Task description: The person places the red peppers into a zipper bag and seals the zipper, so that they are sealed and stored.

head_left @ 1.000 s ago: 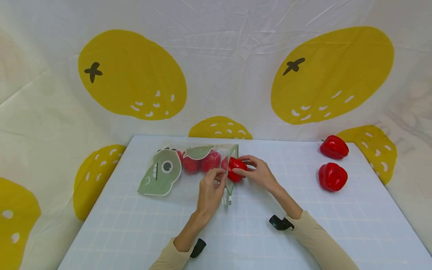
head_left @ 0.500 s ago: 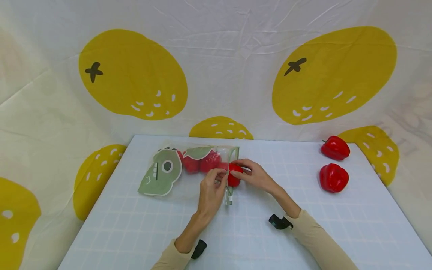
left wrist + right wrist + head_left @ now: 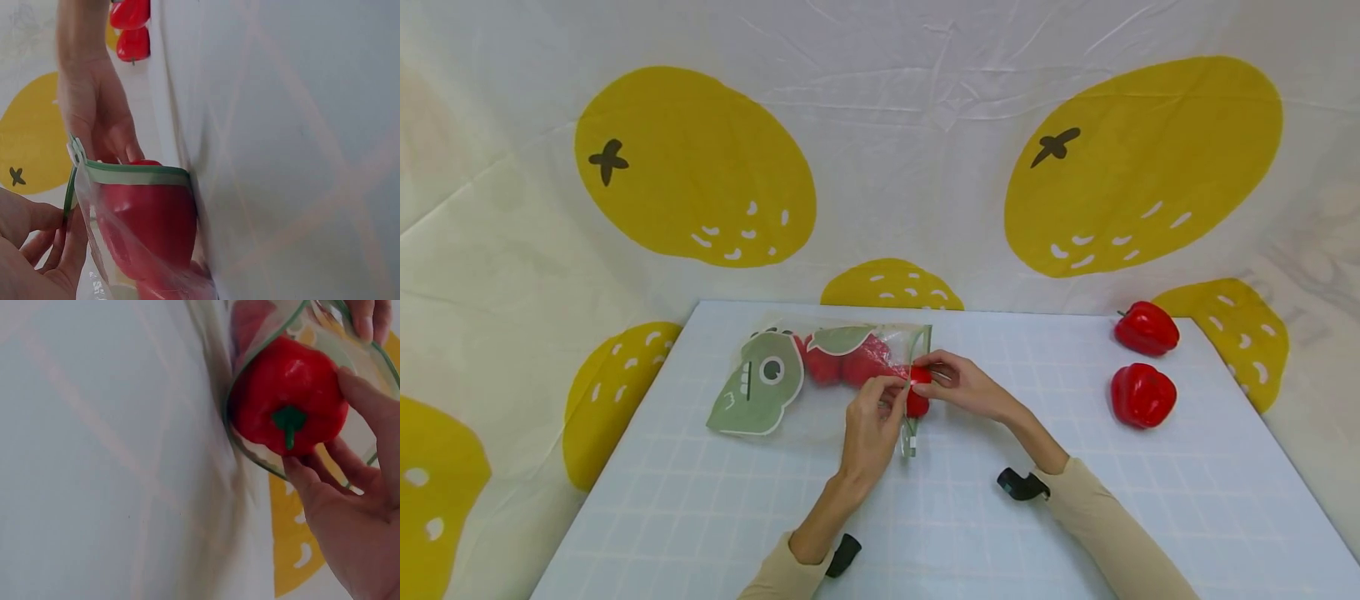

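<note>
A clear zip bag (image 3: pixel 760 396) with a green cartoon animal print lies on its side, its green-edged mouth facing right. Several red bell peppers (image 3: pixel 824 368) show through its plastic. My left hand (image 3: pixel 867 429) pinches the near edge of the mouth and holds it apart. With thumb and fingers, my right hand (image 3: pixel 976 390) grips another red bell pepper (image 3: pixel 287 394) at its stem end. Most of that pepper sits inside the mouth, its green stem facing out in the right wrist view. In the left wrist view its body (image 3: pixel 150 222) shows through the plastic.
Two loose red bell peppers, one at the back corner (image 3: pixel 1146 328) and one just nearer (image 3: pixel 1142 396), lie on the table's right side. The pale checked table (image 3: pixel 700 517) ends at a fabric backdrop (image 3: pixel 910 167) printed with yellow fruit.
My right hand has pushed the bell pepper leftward, deeper into the bag's mouth. My left hand has kept its pinch on the edge with hardly any movement.
</note>
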{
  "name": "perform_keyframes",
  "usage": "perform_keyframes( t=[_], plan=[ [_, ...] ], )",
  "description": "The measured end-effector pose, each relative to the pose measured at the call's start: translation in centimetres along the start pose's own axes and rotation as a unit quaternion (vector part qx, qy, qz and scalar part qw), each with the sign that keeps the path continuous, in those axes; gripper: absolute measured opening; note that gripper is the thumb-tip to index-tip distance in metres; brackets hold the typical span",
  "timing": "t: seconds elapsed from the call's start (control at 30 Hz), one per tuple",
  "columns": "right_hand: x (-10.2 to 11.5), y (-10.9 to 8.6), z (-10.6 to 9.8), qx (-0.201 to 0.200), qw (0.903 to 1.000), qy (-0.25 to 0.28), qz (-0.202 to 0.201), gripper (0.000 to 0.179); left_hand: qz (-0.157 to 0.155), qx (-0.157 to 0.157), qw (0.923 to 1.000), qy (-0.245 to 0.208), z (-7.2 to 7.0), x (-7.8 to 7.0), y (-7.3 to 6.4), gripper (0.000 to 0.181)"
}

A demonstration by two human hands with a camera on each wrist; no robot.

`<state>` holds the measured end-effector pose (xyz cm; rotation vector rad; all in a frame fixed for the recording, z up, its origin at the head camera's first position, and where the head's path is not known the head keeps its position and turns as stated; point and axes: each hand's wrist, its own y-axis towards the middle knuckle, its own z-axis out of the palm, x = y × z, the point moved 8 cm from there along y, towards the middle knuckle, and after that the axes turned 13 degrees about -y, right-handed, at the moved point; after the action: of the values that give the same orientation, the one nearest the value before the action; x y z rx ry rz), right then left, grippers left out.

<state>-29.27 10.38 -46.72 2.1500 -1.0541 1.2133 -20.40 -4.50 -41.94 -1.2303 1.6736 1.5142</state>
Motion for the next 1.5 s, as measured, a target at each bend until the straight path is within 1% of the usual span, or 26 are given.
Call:
perform_keyframes(
  t=[0.2, 0.43, 0.67, 0.73, 0.87, 1.0, 1.13, 1.3, 1.43, 1.5],
  plan=[
    [0.4, 0.3, -0.3, -0.04, 0.9986, -0.023, -0.026, 0.039, 0.0, 0.002, 1.0, 0.004, 0.1, -0.1, 0.0, 0.019],
    [0.2, 0.9, 0.2, -0.066, 0.9964, -0.049, -0.02, 0.036, 0.004, -0.001, 1.0, 0.005, 0.2, -0.1, -0.1, 0.018],
    [-0.3, 1.4, 0.5, -0.079, 0.9934, -0.082, 0.013, 0.034, -0.002, 0.001, 1.0, 0.008, 0.3, 0.1, -0.1, 0.018],
    [-0.2, 1.6, 0.7, -0.079, 0.9935, -0.082, 0.012, 0.035, -0.006, 0.002, 0.9999, 0.008, 0.3, 0.1, -0.1, 0.018],
    [0.2, 1.8, 1.1, -0.062, 0.9958, -0.068, 0.006, 0.035, -0.009, 0.004, 0.9999, 0.01, 0.3, 0.2, -0.1, 0.018],
    [0.3, 1.8, 1.4, -0.04, 0.9981, -0.044, 0.018, 0.036, -0.003, 0.005, 1.0, 0.006, 0.3, 0.2, -0.1, 0.019],
    [0.1, 2.0, 1.6, -0.041, 0.9982, -0.034, 0.026, 0.036, 0.007, 0.003, 1.0, 0.0, 0.3, 0.1, -0.1, 0.019],
    [0.1, 2.3, 1.8, -0.049, 0.9984, -0.013, 0.025, 0.03, 0.013, 0.001, 0.9999, -0.003, 0.3, 0.1, -0.1, 0.018],
    [-0.3, 2.4, 2.3, -0.033, 0.9985, 0.019, 0.04, 0.028, 0.023, 0.0, 0.9997, -0.005, 0.3, 0.0, -0.2, 0.019],
    [-0.4, 2.3, 2.6, -0.021, 0.998, 0.038, 0.045, 0.031, 0.027, -0.001, 0.9996, -0.005, 0.3, 0.0, -0.2, 0.019]
  ],
)
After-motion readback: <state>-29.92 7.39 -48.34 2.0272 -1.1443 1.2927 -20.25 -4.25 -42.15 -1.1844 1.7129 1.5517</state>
